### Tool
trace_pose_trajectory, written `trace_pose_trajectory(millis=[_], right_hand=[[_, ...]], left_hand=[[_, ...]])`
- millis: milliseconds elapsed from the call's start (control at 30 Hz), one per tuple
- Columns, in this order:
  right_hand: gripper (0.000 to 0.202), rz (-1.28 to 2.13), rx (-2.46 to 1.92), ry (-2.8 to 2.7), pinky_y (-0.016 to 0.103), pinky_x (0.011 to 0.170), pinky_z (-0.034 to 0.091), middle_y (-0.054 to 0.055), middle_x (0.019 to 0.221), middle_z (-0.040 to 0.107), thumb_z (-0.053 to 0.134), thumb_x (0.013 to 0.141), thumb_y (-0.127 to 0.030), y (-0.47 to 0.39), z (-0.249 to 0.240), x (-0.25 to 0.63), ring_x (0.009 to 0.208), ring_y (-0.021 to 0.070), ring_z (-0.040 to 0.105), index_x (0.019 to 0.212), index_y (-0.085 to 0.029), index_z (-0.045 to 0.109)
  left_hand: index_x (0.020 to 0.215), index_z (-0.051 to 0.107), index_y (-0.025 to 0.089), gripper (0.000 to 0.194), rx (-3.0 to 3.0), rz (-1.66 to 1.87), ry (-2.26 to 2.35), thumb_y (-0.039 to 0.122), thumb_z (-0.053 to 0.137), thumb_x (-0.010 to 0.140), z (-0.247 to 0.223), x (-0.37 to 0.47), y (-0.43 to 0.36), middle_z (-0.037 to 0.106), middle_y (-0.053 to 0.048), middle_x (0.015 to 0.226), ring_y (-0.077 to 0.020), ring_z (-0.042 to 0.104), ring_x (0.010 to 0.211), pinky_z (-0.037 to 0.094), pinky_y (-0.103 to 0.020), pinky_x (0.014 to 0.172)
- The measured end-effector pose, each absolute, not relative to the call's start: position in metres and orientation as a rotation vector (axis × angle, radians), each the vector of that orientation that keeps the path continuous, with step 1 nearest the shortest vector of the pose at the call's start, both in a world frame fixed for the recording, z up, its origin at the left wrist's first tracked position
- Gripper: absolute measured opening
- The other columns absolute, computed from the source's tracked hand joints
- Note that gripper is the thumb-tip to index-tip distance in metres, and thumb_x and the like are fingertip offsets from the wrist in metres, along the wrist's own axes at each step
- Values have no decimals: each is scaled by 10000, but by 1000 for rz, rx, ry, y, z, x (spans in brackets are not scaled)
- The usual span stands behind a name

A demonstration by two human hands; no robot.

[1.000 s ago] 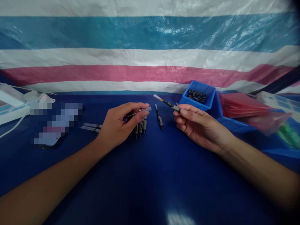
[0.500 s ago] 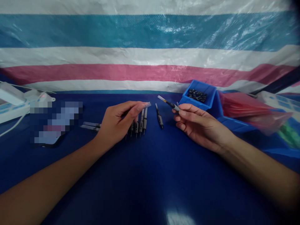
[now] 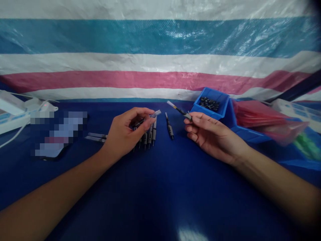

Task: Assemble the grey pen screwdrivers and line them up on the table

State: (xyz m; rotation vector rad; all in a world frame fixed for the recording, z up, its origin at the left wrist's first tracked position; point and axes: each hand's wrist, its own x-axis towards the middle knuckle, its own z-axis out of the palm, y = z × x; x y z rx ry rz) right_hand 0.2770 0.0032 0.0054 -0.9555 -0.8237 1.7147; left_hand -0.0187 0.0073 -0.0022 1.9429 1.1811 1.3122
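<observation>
While a pixelated phone (image 3: pixel 60 137) lies centre-left and a smooth blue bin (image 3: pixel 224 106) of small dark parts (image 3: pixel 210 103) right of centre, the left hand (image 3: pixel 130 127) pinches a clear tube (image 3: pixel 155 114), partly hiding grey pens (image 3: pixel 149 135); mid-frame, the right hand (image 3: pixel 210 129) grips a slim pen piece (image 3: pixel 179 109).

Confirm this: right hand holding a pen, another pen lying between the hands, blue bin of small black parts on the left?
Wrong side: the head view shows the blue bin of small black parts on the right. The right hand does hold a pen, with another pen between it and the left hand.
</observation>
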Motion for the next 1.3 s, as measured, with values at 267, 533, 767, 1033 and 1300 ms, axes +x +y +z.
trace_pose_trajectory(millis=[267, 533, 767, 1033, 1300], right_hand=[[201, 1753, -930, -797, 187, 696, 647, 15, 919, 828, 1034, 877, -305, 3, 6, 278, 751, 112, 730, 1012, -224, 908], [224, 1741, -945, -814, 201, 712, 658, 32, 986, 850, 1045, 874, -339, 2, 7, 277, 801, 132, 763, 1019, -235, 909], [269, 1713, -938, -859, 185, 764, 690, 1, 888, 847, 1108, 781, -215, 3, 1, 281, 835, 125, 823, 962, -228, 909], [278, 1784, -866, -778, 176, 608, 653, 20, 812, 808, 1056, 878, -332, 4, 5, 278, 673, 101, 741, 1018, -143, 907], [243, 1754, -856, -850, 184, 741, 715, 34, 1027, 901, 1071, 853, -234, 5, -1, 282, 841, 130, 851, 1039, -205, 918]], left_hand=[[1143, 886, 282, 148, 1859, 1329, 1212, 393, 893, 1045, 0, -20, 8, 858, -7, 974, -156, 747, 778, 628, -287, 709], [1049, 912, 294, 234, 1829, 1297, 1215, 482, 794, 1123, 1, -20, 8, 819, -3, 859, -143, 678, 684, 577, -270, 613], [1161, 898, 254, 187, 1816, 1358, 1185, 392, 904, 1035, -3, -20, 11, 887, -27, 997, -180, 820, 857, 705, -300, 814], [1119, 800, 207, 197, 1754, 1365, 1066, 319, 922, 1011, -8, -19, 14, 863, -19, 966, -158, 834, 855, 701, -252, 788], [1410, 786, 248, 300, 1870, 1355, 1063, 320, 782, 1119, -9, -21, 11, 822, -35, 1154, -117, 809, 801, 658, -238, 687]])
